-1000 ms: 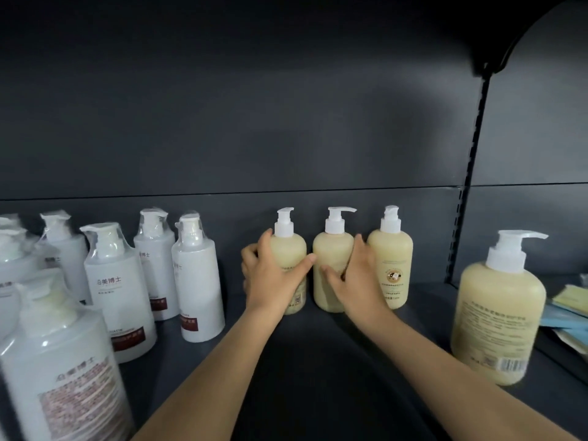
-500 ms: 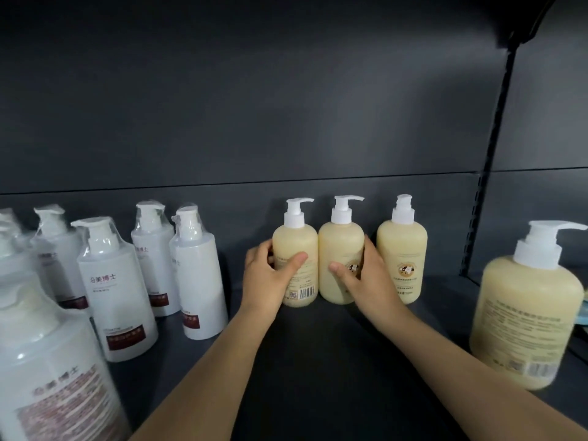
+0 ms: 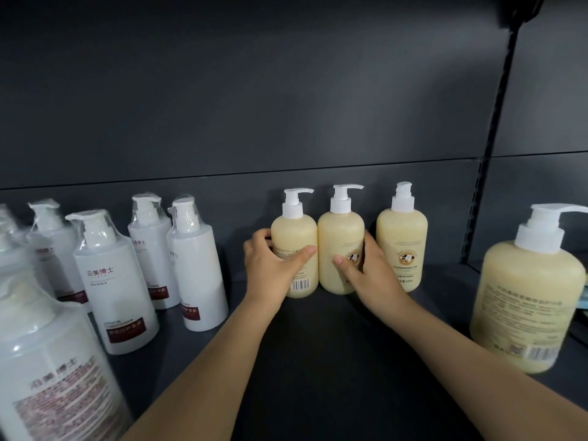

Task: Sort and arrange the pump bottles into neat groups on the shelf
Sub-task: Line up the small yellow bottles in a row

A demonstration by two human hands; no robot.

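Three small yellow pump bottles stand in a row at the back of the dark shelf (image 3: 318, 361). My left hand (image 3: 273, 265) grips the left yellow bottle (image 3: 294, 237), barcode side facing me. My right hand (image 3: 366, 268) grips the middle yellow bottle (image 3: 339, 240), which touches the left one. The right yellow bottle (image 3: 401, 246) stands a little apart, untouched. A fourth, nearer yellow bottle (image 3: 528, 307) stands at the right front. Several white pump bottles with plastic-wrapped tops fill the left side, such as one (image 3: 111, 281) in front and one (image 3: 197, 265) beside my left hand.
The dark back wall (image 3: 286, 122) rises right behind the yellow row. A slotted upright post (image 3: 490, 154) divides the shelf bays at the right. A large white bottle (image 3: 47, 377) looms at the near left. Bluish items (image 3: 584, 297) peek out behind the near yellow bottle.
Both hands have shifted the left and middle yellow bottles, which now stand touching each other. The left bottle's barcode has turned into view, and the camera has swung slightly left.
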